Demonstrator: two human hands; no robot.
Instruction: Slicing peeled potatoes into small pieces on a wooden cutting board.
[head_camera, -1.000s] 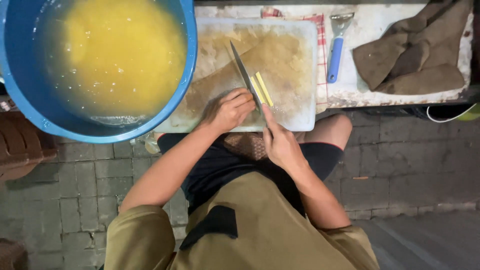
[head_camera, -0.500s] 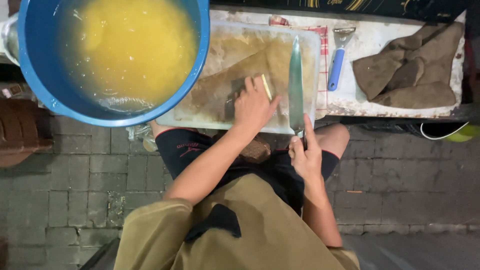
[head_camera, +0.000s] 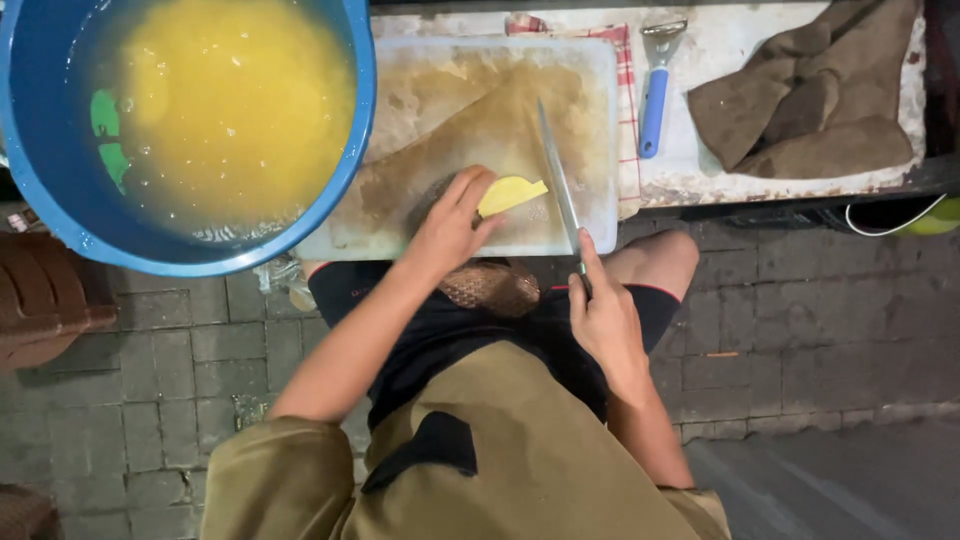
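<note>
At nine to eleven o'clock, a blue tub full of cloudy yellow liquid, its rim overlapping the left end of the white cutting board and overhanging the edge of the work surface; a nudge from the forearm might well slop the liquid over, or shift the board beneath it. Toward centre, at about twelve o'clock from the body, the left hand curled down on the board, fingertips pinching a yellow wedge (some peeled fruit or root, hard to say which) flat against the stained surface. Just right of it, a long knife, blade slanting up toward one o'clock and close beside the wedge, handle wrapped in the closed right hand with the forefinger laid along the top. Main risk, as a judgement: fingertips so near the edge, and a wet, slick wedge liable to skid under pressure, bringing the blade onto a finger. Bare knees directly under the board's near edge, too, should the knife slip off toward six o'clock. Farther right, at one to two o'clock, a blue-handled peeler and a crumpled brown cloth, both well apart from the hands.
</note>
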